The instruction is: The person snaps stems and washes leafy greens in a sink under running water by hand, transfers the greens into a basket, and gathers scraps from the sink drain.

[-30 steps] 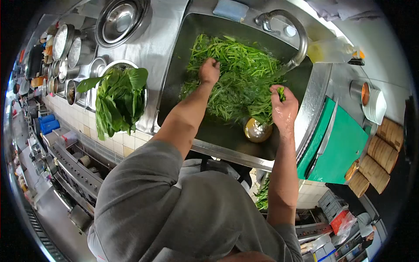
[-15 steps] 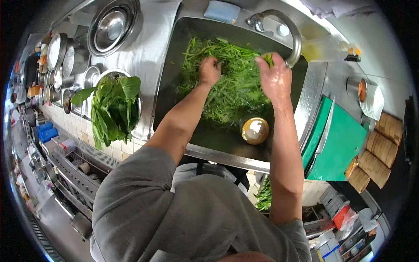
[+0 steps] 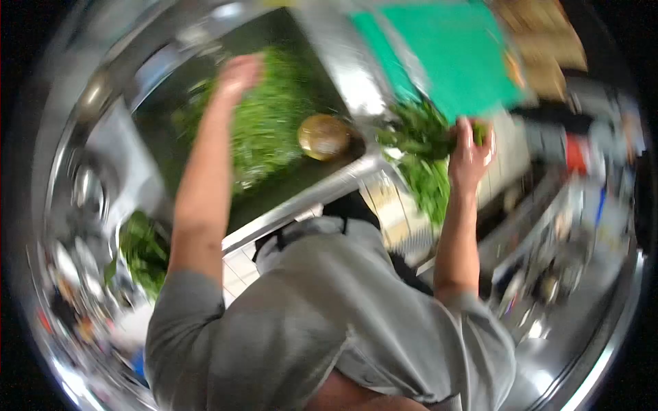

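Blurred by motion, my left hand [image 3: 241, 74] is over the cut leafy greens [image 3: 271, 123] that lie in water in the metal sink [image 3: 205, 75]. Whether its fingers hold any of them cannot be made out. My right hand [image 3: 471, 154] is out past the sink's right edge, closed around a dripping bunch of leafy greens [image 3: 421, 130]. The bunch hangs to the left of the hand, above more greens [image 3: 428, 188] low beside the sink. A round, shiny golden-brown object [image 3: 323, 137] is in the sink's near right corner.
A green cutting board [image 3: 452, 55] with a long knife [image 3: 404, 51] stands right of the sink. Broad-leafed vegetables [image 3: 144, 253] fill a container at left. Bamboo-coloured containers [image 3: 541, 44] are at far right. Tiled floor [image 3: 240, 270] shows below the sink.
My right hand has left the sink near the faucet and moved right, carrying a bunch of leafy greens. My left hand stays over the sink. The view has swung to the right.
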Demonstrator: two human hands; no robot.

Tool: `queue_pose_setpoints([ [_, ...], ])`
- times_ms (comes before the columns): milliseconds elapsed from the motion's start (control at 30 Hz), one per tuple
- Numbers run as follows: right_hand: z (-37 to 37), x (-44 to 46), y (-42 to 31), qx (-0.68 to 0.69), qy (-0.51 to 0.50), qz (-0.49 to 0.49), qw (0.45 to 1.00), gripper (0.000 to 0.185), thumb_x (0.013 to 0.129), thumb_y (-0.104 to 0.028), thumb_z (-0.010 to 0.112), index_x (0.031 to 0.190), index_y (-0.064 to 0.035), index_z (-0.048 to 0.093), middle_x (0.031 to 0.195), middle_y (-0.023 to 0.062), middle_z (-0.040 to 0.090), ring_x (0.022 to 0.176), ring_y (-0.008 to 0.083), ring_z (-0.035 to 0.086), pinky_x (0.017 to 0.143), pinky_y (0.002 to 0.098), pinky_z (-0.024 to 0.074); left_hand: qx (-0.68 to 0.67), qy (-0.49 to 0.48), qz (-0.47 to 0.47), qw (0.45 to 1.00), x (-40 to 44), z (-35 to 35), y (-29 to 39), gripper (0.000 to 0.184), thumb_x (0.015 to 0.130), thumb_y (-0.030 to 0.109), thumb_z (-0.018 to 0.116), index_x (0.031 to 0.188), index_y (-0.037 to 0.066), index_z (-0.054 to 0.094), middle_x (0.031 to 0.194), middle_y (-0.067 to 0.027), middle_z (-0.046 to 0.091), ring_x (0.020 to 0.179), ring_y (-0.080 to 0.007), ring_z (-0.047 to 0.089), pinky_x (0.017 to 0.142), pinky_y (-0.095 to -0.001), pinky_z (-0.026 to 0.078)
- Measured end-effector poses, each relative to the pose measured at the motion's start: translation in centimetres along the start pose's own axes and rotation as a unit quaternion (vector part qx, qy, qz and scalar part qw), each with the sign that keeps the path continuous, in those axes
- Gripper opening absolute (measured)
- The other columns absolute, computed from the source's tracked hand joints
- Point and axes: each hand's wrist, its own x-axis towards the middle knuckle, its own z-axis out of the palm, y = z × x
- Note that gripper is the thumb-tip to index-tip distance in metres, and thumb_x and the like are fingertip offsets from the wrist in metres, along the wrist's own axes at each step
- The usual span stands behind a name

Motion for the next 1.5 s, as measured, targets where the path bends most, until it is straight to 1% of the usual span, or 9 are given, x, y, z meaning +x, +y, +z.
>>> queue_pose_setpoints([
  [33, -3.6, -0.6, 3.2, -0.143, 0.03, -0.083, 0.986, 0.017, 0.095, -0.017, 0.065, 0.093, -0.0006, 0.064, 0.073, 0.0058, 0.066, 0.068, 0.012, 0.062, 0.064, 0.0291, 0.0483, -0.024, -0.016, -0.018, 0.999, 1.8, -0.4, -1.9, 0.049, 0.095, 0.043, 0.064, 0.121, 0.002, 0.062, 0.096, -0.0108, 0.068, 0.092, -0.0184, 0.064, 0.083, -0.0333, 0.053],
  [100, -10.1, -1.1, 5.3, 0.089, 0.041, 0.207, 0.973, 0.019, 0.093, -0.02, 0.068, 0.091, -0.0015, 0.065, 0.072, 0.0053, 0.065, 0.068, 0.0113, 0.061, 0.064, 0.0288, 0.0468, -0.098, -0.047, -0.015, 0.994, 0.7, 0.1, -1.9, 0.035, 0.095, 0.037, 0.067, 0.104, 0.003, 0.062, 0.086, -0.0042, 0.063, 0.074, -0.0141, 0.06, 0.064, -0.0276, 0.049],
  [433, -19.5, -15.9, 26.8, -0.269, -0.157, 0.49, 0.814, 0.036, 0.088, -0.03, 0.07, 0.113, -0.0035, 0.066, 0.102, 0.0219, 0.07, 0.099, 0.037, 0.067, 0.086, 0.0451, 0.0513, -0.131, -0.053, -0.032, 0.989, -4.2, -1.6, 4.1, 0.026, 0.098, 0.03, 0.064, 0.107, 0.006, 0.062, 0.089, -0.0024, 0.064, 0.075, -0.0109, 0.061, 0.062, -0.0234, 0.05],
  [767, -4.1, -21.3, 34.7, -0.095, 0.097, 0.525, 0.84, 0.088, 0.071, -0.045, 0.085, 0.132, 0.0063, 0.046, 0.127, 0.0304, 0.057, 0.119, 0.0419, 0.057, 0.099, 0.0454, 0.0454, -0.179, -0.073, -0.061, 0.979, -3.3, -1.8, 5.7, 0.024, 0.097, 0.028, 0.065, 0.106, 0.006, 0.064, 0.092, -0.0049, 0.068, 0.077, -0.0133, 0.064, 0.064, -0.0241, 0.054],
  [1000, -2.5, -23.2, 25.8, -0.139, -0.193, 0.568, 0.788, 0.117, 0.073, -0.074, 0.068, 0.159, -0.0185, 0.012, 0.159, 0.0339, 0.007, 0.144, 0.0566, 0.012, 0.114, 0.0588, 0.0284, -0.246, -0.032, -0.054, 0.967, -5.6, -2.7, 5.4, 0.021, 0.097, 0.027, 0.066, 0.105, 0.008, 0.064, 0.092, -0.0051, 0.069, 0.079, -0.0169, 0.066, 0.069, -0.0274, 0.055],
  [1333, 3.9, -24.4, 29.3, -0.303, -0.135, 0.595, 0.732, 0.086, 0.088, -0.046, 0.067, 0.155, -0.0167, 0.022, 0.158, 0.0285, 0.015, 0.136, 0.0517, 0.032, 0.092, 0.0502, 0.054, -0.327, -0.079, -0.073, 0.939, -3.8, -1.1, 4.7, 0.018, 0.097, 0.022, 0.064, 0.103, 0.006, 0.064, 0.097, -0.0074, 0.067, 0.087, -0.0178, 0.063, 0.077, -0.0286, 0.053],
  [1400, 5.8, -26.2, 30.9, -0.282, -0.145, 0.596, 0.738, 0.085, 0.092, -0.052, 0.06, 0.158, -0.0195, 0.018, 0.162, 0.0233, 0.01, 0.143, 0.0524, 0.02, 0.109, 0.0599, 0.0368, -0.337, -0.074, -0.056, 0.937, -4.0, -1.0, 5.3, 0.017, 0.098, 0.02, 0.062, 0.105, 0.005, 0.063, 0.101, -0.0091, 0.065, 0.088, -0.0182, 0.062, 0.076, -0.0284, 0.053],
  [1433, 4.7, -25.1, 30.1, -0.442, -0.369, 0.443, 0.687, 0.081, 0.092, -0.054, 0.058, 0.157, -0.0205, 0.023, 0.162, 0.023, 0.012, 0.144, 0.0534, 0.016, 0.108, 0.0659, 0.0316, -0.325, -0.036, -0.052, 0.944, -4.1, -1.0, 6.0, 0.016, 0.098, 0.018, 0.061, 0.105, 0.004, 0.062, 0.102, -0.0101, 0.064, 0.088, -0.0184, 0.062, 0.075, -0.0281, 0.053],
  [1500, 3.3, -24.2, 29.2, -0.407, -0.457, 0.367, 0.701, 0.083, 0.092, -0.06, 0.054, 0.153, -0.0083, 0.033, 0.162, 0.0224, 0.017, 0.143, 0.0529, 0.02, 0.111, 0.0677, 0.0251, -0.349, -0.141, -0.064, 0.924, -3.7, -4.2, 5.0, 0.016, 0.098, 0.016, 0.059, 0.104, 0.002, 0.063, 0.101, -0.0122, 0.067, 0.089, -0.02, 0.064, 0.073, -0.0263, 0.053],
])
